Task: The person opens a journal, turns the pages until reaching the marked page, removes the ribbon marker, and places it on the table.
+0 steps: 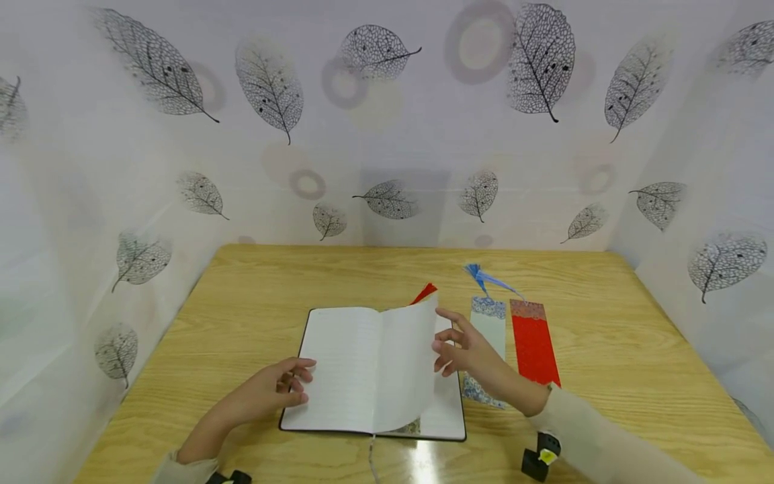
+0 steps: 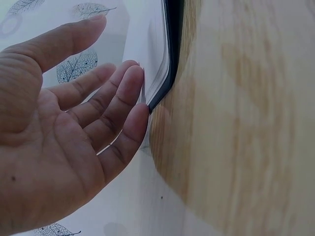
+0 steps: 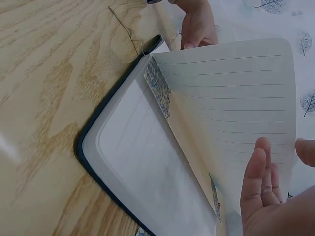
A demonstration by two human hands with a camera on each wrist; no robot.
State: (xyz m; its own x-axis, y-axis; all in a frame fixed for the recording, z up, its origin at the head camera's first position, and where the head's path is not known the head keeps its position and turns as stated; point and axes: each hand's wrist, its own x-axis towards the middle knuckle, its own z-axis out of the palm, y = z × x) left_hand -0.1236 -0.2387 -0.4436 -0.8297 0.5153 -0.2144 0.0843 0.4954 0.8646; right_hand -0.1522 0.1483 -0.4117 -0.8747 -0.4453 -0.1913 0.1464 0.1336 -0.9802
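Observation:
An open lined notebook with a dark cover lies on the table. My right hand is at the raised edge of a page, which stands curved up from the right half. In the right wrist view, straight fingers touch its underside, the thumb apart beyond its edge. Beneath the page, along the spine, lies a beige bookmark with patterned ends; a red tassel sticks out at the notebook's top. My left hand rests at the notebook's left edge, fingers relaxed, fingertips at the cover.
Right of the notebook lie a pale bookmark with blue patterned ends, partly behind my right forearm, and a red bookmark. Blue tassels extend above them. A thin ribbon trails from the spine. Leaf-printed sheeting surrounds the wooden table.

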